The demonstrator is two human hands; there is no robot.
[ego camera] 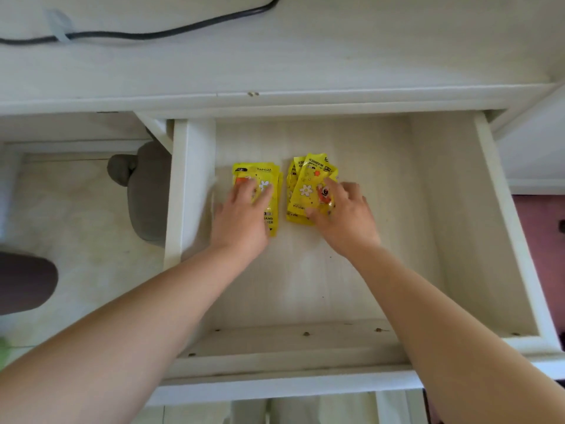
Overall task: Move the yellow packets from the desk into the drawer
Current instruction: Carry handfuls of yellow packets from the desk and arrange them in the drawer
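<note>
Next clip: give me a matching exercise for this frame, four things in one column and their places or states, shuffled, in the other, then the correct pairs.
Things:
1. left hand
2. right hand
3. black cable
4. drawer

Places or states:
A. lies across the desk top, far from the person
B. pulled open, with two stacks of packets on its floor
C. rests flat on the neat stack of yellow packets
D. fingers spread over the fanned, messier stack

Pairs: 1-C, 2-D, 3-A, 4-B
</note>
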